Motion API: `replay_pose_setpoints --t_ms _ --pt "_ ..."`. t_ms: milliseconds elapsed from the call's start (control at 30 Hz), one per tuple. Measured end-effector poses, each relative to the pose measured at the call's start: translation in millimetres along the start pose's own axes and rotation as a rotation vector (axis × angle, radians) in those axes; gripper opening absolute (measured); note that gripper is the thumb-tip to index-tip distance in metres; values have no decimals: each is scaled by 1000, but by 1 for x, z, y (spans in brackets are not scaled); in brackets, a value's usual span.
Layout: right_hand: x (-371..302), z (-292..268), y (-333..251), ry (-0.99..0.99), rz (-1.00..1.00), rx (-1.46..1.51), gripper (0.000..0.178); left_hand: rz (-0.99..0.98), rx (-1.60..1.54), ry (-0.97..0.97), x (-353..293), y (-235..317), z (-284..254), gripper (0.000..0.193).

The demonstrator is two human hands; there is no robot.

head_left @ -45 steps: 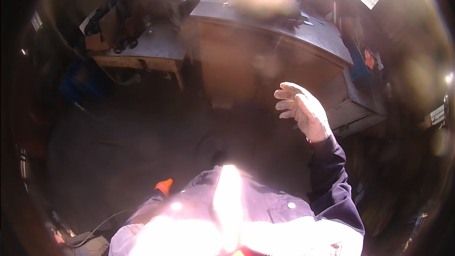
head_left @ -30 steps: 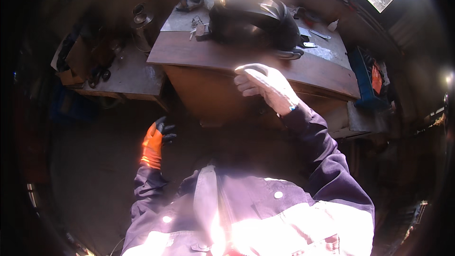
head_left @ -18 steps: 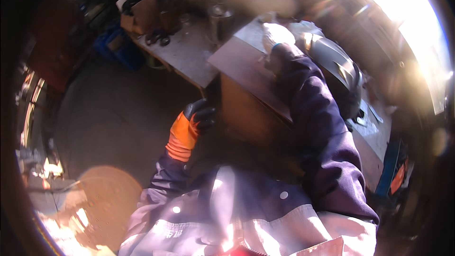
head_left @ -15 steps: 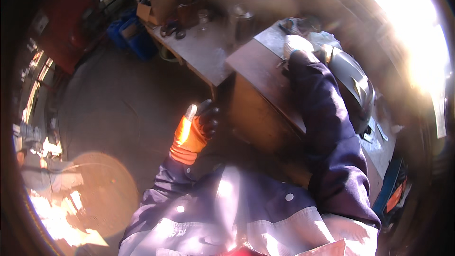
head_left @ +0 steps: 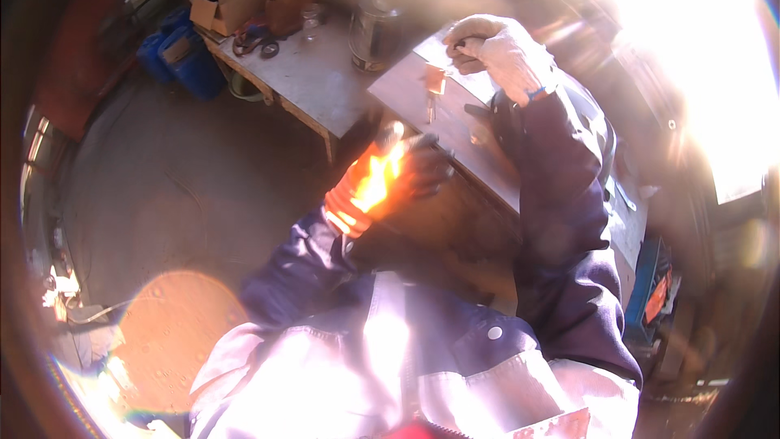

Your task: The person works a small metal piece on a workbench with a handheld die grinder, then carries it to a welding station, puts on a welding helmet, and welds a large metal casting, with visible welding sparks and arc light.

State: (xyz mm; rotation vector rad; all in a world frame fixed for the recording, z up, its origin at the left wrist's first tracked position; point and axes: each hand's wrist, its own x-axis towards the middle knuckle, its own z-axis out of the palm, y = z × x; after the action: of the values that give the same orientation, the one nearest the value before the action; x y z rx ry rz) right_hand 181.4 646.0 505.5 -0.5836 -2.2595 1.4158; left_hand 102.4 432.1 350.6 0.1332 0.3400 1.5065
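My right hand (head_left: 505, 57), in a white knit glove with a blue cuff edge, is raised over the box-like bench. Its thumb and fingers are pinched on what looks like a bunch of keys (head_left: 435, 91), which hangs down with a brownish tag and thin metal parts. My left hand (head_left: 394, 169) wears an orange and black glove and is near the bench's front edge. Thumb and fingers stand apart there, with nothing visible between them; motion blurs the fingertips and sunlight glares on the glove. Behind my right sleeve, the dark welding helmet is mostly hidden.
The bench top (head_left: 406, 89) lies ahead. Beyond it on the left, a table (head_left: 313, 85) carries a metal can (head_left: 374, 36), a glass jar (head_left: 312, 20), a tape roll (head_left: 269, 49) and a cardboard box (head_left: 236, 0). Blue drums (head_left: 195, 65) stand beside it. Strong sunlight washes out the right.
My right hand has lifted off the bench's far end and come left, with the hanging bunch in its fingers. My left hand has moved up and right towards the bench.
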Motion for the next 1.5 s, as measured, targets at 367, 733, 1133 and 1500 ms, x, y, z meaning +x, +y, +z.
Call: replay_pose_setpoints --t_ms 367,733,1133,1500 --pt "-206 111 14 -35 344 152 24 -116 -263 -289 -4 -1 -26 49" --pt "-226 169 61 488 389 -253 32 -154 -62 -135 -25 -68 -54 77" --pt "-323 136 79 502 436 -206 24 107 1197 -250 -43 -165 -60 53" --pt "-240 -34 120 836 441 -1250 68 -112 103 33 -53 -163 -13 58"
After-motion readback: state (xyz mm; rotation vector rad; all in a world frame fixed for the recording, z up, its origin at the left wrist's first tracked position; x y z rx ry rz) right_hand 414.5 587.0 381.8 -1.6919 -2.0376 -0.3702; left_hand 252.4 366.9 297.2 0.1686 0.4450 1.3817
